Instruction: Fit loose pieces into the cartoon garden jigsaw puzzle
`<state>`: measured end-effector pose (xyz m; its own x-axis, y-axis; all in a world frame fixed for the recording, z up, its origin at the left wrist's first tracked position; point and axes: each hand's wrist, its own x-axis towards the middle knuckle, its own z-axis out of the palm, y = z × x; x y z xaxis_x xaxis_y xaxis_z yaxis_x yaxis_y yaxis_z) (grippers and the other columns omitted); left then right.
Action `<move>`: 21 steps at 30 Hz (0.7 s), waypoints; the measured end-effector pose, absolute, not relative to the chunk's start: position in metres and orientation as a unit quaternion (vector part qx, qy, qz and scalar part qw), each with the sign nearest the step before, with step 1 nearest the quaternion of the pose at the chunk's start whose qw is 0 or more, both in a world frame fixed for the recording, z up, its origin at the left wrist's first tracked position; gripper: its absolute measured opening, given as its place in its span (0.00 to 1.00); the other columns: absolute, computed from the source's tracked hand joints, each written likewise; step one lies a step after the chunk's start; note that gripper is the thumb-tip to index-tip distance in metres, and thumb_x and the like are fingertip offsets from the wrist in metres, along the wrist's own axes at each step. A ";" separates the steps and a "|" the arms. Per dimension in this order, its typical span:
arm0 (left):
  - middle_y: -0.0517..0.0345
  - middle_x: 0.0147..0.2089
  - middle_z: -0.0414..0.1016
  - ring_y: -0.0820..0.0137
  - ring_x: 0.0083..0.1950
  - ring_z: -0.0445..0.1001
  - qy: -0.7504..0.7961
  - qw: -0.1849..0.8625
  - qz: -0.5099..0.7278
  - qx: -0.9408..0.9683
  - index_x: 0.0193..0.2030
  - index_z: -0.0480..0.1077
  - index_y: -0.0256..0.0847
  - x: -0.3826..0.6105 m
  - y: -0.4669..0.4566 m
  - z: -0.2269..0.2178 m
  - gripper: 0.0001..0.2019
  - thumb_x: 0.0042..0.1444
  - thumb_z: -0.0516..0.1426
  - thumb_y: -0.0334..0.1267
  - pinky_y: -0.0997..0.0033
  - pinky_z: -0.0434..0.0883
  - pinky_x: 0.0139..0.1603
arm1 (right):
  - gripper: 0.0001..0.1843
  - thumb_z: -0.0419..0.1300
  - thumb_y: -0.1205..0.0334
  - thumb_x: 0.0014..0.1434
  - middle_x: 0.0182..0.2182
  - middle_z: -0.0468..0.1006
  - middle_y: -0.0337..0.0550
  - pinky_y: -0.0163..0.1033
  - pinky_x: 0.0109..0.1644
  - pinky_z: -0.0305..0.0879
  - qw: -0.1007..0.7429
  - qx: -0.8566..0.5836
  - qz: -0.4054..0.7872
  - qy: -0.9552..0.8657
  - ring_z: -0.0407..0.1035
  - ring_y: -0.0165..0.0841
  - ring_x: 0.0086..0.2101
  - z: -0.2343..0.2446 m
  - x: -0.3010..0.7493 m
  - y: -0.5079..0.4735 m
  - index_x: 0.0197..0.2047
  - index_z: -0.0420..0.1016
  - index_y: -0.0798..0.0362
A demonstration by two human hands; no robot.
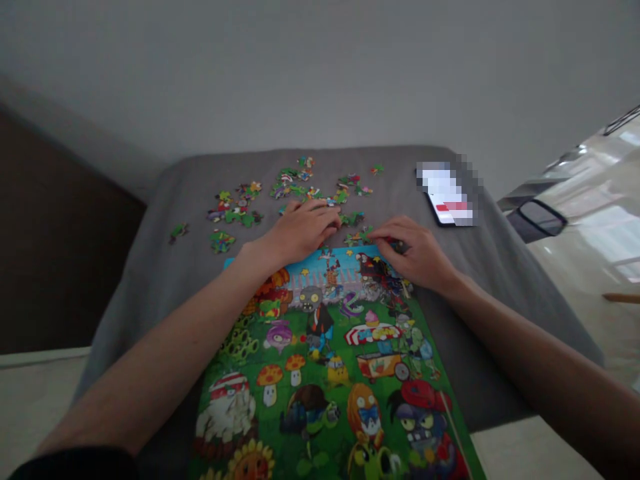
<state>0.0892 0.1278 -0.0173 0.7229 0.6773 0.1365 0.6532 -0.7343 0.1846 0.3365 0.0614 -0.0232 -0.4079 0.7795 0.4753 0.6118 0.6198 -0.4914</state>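
My left hand (306, 230) lies palm down over loose jigsaw puzzle pieces (287, 190), its fingers stretched out and slightly bent. Some pieces are hidden beneath it. To its right, my right hand (413, 252) reaches inward, with the index fingertip at the edge of a green puzzle piece (356, 238) and the thumb apart below. Under both wrists is a colourful cartoon picture sheet (320, 353) with zombies, mushrooms and plants on a green ground. Its blue top edge sits just below the loose pieces.
A grey cloth-covered surface (165, 287) carries everything. A lit phone (447, 197) lies at the far right, partly pixelated. Single pieces lie apart at the left (179, 232) and at the back (377, 169). Behind stands a pale wall (310, 80).
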 end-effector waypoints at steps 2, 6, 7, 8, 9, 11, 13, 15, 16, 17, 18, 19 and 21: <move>0.54 0.56 0.77 0.59 0.62 0.67 0.362 0.052 0.111 0.924 0.48 0.74 0.45 0.093 0.126 -0.019 0.09 0.69 0.52 0.37 0.55 0.59 0.60 | 0.11 0.56 0.67 0.64 0.35 0.80 0.47 0.46 0.46 0.69 0.344 -0.414 0.120 -0.834 0.73 0.38 0.38 -0.023 0.336 0.061 0.42 0.81 0.53; 0.54 0.48 0.79 0.60 0.54 0.72 0.383 0.055 0.129 0.913 0.46 0.72 0.43 0.095 0.126 -0.018 0.07 0.66 0.54 0.34 0.58 0.63 0.55 | 0.11 0.56 0.67 0.64 0.35 0.81 0.46 0.46 0.45 0.69 0.347 -0.402 0.120 -0.839 0.73 0.39 0.38 -0.024 0.335 0.062 0.41 0.81 0.52; 0.54 0.47 0.79 0.61 0.52 0.73 0.391 0.059 0.136 0.908 0.46 0.72 0.42 0.094 0.127 -0.017 0.07 0.66 0.54 0.33 0.59 0.64 0.54 | 0.11 0.56 0.66 0.64 0.35 0.81 0.46 0.46 0.46 0.69 0.349 -0.400 0.120 -0.839 0.73 0.39 0.38 -0.024 0.335 0.063 0.41 0.81 0.52; 0.54 0.46 0.80 0.62 0.50 0.75 0.399 0.062 0.148 0.903 0.47 0.71 0.41 0.093 0.128 -0.015 0.07 0.65 0.54 0.32 0.60 0.65 0.53 | 0.11 0.56 0.66 0.64 0.35 0.81 0.46 0.46 0.46 0.68 0.350 -0.397 0.120 -0.840 0.73 0.39 0.38 -0.024 0.334 0.063 0.41 0.81 0.51; 0.55 0.45 0.80 0.62 0.49 0.76 0.407 0.065 0.166 0.896 0.49 0.71 0.41 0.093 0.129 -0.012 0.08 0.64 0.55 0.32 0.61 0.66 0.52 | 0.11 0.56 0.66 0.64 0.35 0.81 0.46 0.46 0.46 0.68 0.351 -0.396 0.121 -0.840 0.73 0.38 0.38 -0.023 0.334 0.063 0.41 0.81 0.51; 0.56 0.44 0.81 0.64 0.47 0.77 0.418 0.065 0.214 0.880 0.52 0.70 0.42 0.092 0.128 -0.002 0.11 0.63 0.57 0.32 0.63 0.68 0.51 | 0.10 0.57 0.65 0.64 0.35 0.81 0.46 0.46 0.47 0.68 0.358 -0.408 0.136 -0.829 0.73 0.38 0.39 -0.021 0.334 0.061 0.42 0.81 0.51; 0.58 0.44 0.80 0.66 0.47 0.77 0.409 0.050 0.265 0.872 0.51 0.70 0.43 0.093 0.121 0.011 0.11 0.62 0.58 0.33 0.63 0.69 0.52 | 0.11 0.58 0.62 0.64 0.36 0.82 0.45 0.44 0.44 0.68 0.381 -0.439 0.195 -0.790 0.73 0.36 0.37 -0.016 0.332 0.058 0.45 0.81 0.51; 0.58 0.44 0.79 0.66 0.49 0.76 0.372 0.019 0.295 0.880 0.47 0.73 0.44 0.097 0.107 0.025 0.06 0.63 0.58 0.34 0.63 0.68 0.54 | 0.13 0.56 0.56 0.67 0.35 0.82 0.43 0.40 0.39 0.68 0.413 -0.459 0.302 -0.726 0.73 0.33 0.34 -0.011 0.328 0.053 0.47 0.79 0.51; 0.59 0.44 0.79 0.66 0.50 0.76 0.344 0.005 0.297 0.891 0.45 0.73 0.45 0.099 0.098 0.031 0.05 0.64 0.57 0.34 0.62 0.68 0.55 | 0.15 0.55 0.53 0.68 0.34 0.81 0.42 0.38 0.36 0.68 0.429 -0.454 0.360 -0.693 0.73 0.32 0.32 -0.009 0.326 0.051 0.47 0.79 0.51; 0.59 0.45 0.78 0.66 0.49 0.75 0.317 -0.007 0.296 0.901 0.44 0.74 0.45 0.102 0.087 0.036 0.05 0.65 0.56 0.35 0.62 0.69 0.54 | 0.17 0.55 0.49 0.68 0.32 0.81 0.41 0.36 0.33 0.67 0.440 -0.441 0.413 -0.665 0.72 0.31 0.30 -0.007 0.324 0.048 0.46 0.79 0.51; 0.58 0.44 0.78 0.66 0.48 0.75 0.290 -0.020 0.295 0.910 0.43 0.74 0.46 0.103 0.076 0.038 0.05 0.66 0.56 0.35 0.62 0.70 0.52 | 0.18 0.56 0.47 0.67 0.31 0.80 0.40 0.35 0.30 0.66 0.442 -0.425 0.458 -0.644 0.71 0.29 0.28 -0.006 0.321 0.046 0.45 0.79 0.51; 0.58 0.44 0.77 0.66 0.46 0.75 0.265 -0.032 0.293 0.918 0.42 0.75 0.45 0.104 0.065 0.038 0.06 0.66 0.56 0.35 0.63 0.70 0.49 | 0.18 0.59 0.45 0.65 0.29 0.80 0.39 0.34 0.29 0.65 0.436 -0.409 0.496 -0.630 0.70 0.29 0.26 -0.005 0.319 0.044 0.43 0.79 0.51; 0.57 0.41 0.77 0.67 0.43 0.74 0.234 -0.050 0.291 0.926 0.42 0.75 0.45 0.101 0.044 0.034 0.06 0.66 0.56 0.35 0.65 0.71 0.45 | 0.18 0.65 0.45 0.60 0.26 0.79 0.38 0.34 0.27 0.66 0.404 -0.385 0.557 -0.614 0.69 0.28 0.24 -0.003 0.316 0.040 0.42 0.80 0.51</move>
<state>0.1014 0.0440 0.0343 0.7209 0.4053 0.5621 0.4633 -0.8851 0.0439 0.3155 0.0396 -0.0025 -0.3765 0.9239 0.0678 0.0223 0.0822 -0.9964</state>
